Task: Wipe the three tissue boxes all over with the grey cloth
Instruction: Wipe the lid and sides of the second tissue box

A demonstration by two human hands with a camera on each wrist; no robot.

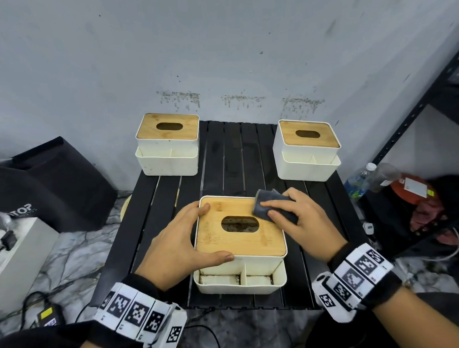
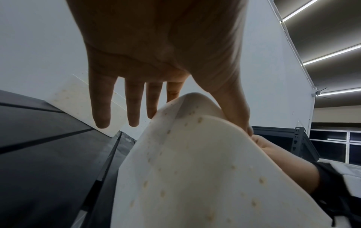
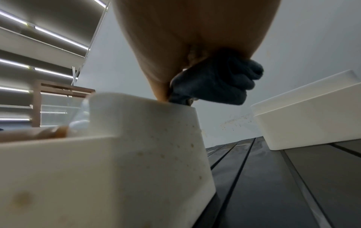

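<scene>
**Grey cloth on the near box lid**

Grey cloth (image 1: 273,207) sits bunched in our right hand (image 1: 303,222), apparently pressed on the near tissue box (image 1: 239,252) lid's right-rear corner. Our left hand (image 1: 179,244) spans its left side, fingers spread, on the black slatted table (image 1: 230,158).

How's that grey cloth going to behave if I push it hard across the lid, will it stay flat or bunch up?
Probably bunch: the grey cloth is already folded into a soft wad in the right hand, so it looks floppy. It likely drags rather than slides on the wooden lid. The left hand bracing the near tissue box suggests that the box shifts easily.
</scene>
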